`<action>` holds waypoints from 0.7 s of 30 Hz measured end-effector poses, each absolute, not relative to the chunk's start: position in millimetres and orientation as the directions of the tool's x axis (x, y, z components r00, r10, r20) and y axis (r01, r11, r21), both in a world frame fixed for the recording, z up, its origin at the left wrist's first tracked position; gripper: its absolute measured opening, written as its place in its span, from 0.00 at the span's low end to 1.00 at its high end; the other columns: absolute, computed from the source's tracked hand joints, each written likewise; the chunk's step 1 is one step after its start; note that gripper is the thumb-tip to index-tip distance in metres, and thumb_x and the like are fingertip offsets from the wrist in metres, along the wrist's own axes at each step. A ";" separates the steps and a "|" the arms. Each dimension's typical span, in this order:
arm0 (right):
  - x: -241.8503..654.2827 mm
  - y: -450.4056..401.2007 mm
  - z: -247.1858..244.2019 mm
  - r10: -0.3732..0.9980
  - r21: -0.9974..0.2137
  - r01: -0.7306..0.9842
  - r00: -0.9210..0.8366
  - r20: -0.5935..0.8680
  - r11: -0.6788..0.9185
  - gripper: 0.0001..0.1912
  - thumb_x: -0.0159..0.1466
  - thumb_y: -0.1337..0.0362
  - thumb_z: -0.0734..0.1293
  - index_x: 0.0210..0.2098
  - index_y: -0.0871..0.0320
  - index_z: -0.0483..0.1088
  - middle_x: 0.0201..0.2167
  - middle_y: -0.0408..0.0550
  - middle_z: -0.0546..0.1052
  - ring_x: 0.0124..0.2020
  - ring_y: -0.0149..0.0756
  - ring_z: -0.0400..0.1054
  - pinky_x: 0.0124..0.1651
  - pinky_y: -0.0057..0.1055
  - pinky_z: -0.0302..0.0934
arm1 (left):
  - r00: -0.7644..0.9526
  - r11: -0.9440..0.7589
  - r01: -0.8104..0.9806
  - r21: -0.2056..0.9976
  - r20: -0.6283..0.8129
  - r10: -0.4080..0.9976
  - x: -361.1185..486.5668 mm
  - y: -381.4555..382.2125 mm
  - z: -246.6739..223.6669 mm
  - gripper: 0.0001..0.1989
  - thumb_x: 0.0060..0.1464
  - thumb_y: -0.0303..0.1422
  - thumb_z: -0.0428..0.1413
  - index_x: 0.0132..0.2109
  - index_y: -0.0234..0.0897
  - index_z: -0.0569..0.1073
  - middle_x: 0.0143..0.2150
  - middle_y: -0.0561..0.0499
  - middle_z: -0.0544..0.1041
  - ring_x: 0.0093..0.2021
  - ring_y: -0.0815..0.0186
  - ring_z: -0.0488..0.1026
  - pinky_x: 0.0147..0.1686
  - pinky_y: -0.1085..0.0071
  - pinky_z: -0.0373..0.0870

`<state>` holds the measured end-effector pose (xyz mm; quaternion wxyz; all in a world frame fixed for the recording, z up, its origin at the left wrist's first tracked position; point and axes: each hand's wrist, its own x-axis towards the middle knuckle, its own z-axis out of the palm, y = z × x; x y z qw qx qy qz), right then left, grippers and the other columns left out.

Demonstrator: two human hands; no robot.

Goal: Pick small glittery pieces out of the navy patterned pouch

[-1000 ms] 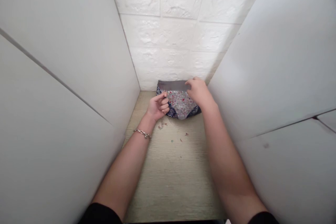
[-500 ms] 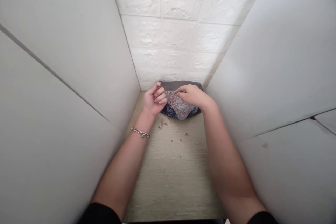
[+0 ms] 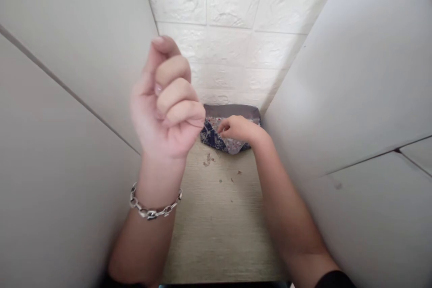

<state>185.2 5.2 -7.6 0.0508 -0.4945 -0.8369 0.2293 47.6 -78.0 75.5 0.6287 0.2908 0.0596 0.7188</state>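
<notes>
My left hand (image 3: 168, 103) is raised close to the camera, fingers curled in and thumb and forefinger tips pressed together; anything between them is too small to make out. A chain bracelet (image 3: 153, 213) circles that wrist. Farther back, my right hand (image 3: 236, 128) hovers over a dark blue patterned pouch (image 3: 214, 137), its fingers bent in a pinch whose content I cannot make out. Small clear and red beads (image 3: 233, 145) lie in the pouch, partly hidden beneath the right hand. The pouch rests against the wall.
Several tiny reddish bits (image 3: 208, 159) are scattered on the wooden table (image 3: 222, 234) in front of the pouch. A white brick-patterned wall (image 3: 232, 49) stands behind. Pale panels (image 3: 67, 144) rise close on the left and right sides (image 3: 364, 76).
My left hand has come up and toward the camera, away from the pouch. My right hand has shifted slightly left and down, its fingers drawn closer together.
</notes>
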 end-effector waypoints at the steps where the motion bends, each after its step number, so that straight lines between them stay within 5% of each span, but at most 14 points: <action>1: 183.2 3.4 -6.7 0.838 -0.419 0.815 -0.511 -0.193 0.401 0.09 0.50 0.66 0.62 0.30 0.56 0.72 0.31 0.43 0.75 0.32 0.29 0.66 0.34 0.24 0.58 | -0.048 -0.217 -0.882 0.419 0.378 0.925 46.5 -83.0 79.9 0.04 0.54 0.27 0.46 0.33 0.35 0.63 0.14 0.63 0.58 0.09 0.86 0.50 0.06 0.89 0.40; 6: 170.0 -0.1 -9.5 0.868 -0.193 0.928 -0.369 -0.334 0.320 0.17 0.44 0.58 0.68 0.31 0.61 0.71 0.33 0.51 0.74 0.33 0.38 0.67 0.31 0.31 0.60 | -0.049 -0.227 -0.856 0.465 0.363 0.930 39.4 -92.0 88.3 0.06 0.55 0.29 0.44 0.32 0.37 0.63 0.14 0.62 0.58 0.09 0.85 0.52 0.07 0.88 0.44; 10: 163.1 3.2 -16.4 0.878 -0.074 0.952 -0.303 -0.370 0.297 0.18 0.44 0.61 0.68 0.34 0.63 0.70 0.35 0.55 0.73 0.36 0.41 0.68 0.35 0.32 0.62 | 0.080 -0.126 -0.860 0.494 0.374 0.924 32.6 -85.5 87.2 0.07 0.56 0.29 0.42 0.32 0.34 0.62 0.15 0.62 0.55 0.10 0.86 0.47 0.08 0.91 0.42; 15: 172.1 1.4 -12.0 0.868 -0.169 0.917 -0.398 -0.297 0.362 0.07 0.49 0.65 0.64 0.25 0.62 0.70 0.28 0.55 0.74 0.30 0.38 0.67 0.31 0.31 0.60 | 0.218 -0.008 -0.707 0.707 0.228 0.949 34.3 -72.1 85.1 0.15 0.57 0.31 0.36 0.28 0.34 0.63 0.16 0.59 0.55 0.09 0.84 0.44 0.09 0.85 0.37; 21: 193.9 3.2 -0.7 0.949 -0.356 0.891 -0.314 -0.031 0.283 0.08 0.55 0.66 0.57 0.25 0.60 0.66 0.28 0.51 0.73 0.29 0.33 0.66 0.32 0.28 0.57 | 0.177 -0.080 -0.242 0.967 0.125 0.976 51.5 -36.7 48.5 0.03 0.47 0.26 0.51 0.28 0.33 0.64 0.29 0.53 0.69 0.11 0.82 0.54 0.09 0.81 0.40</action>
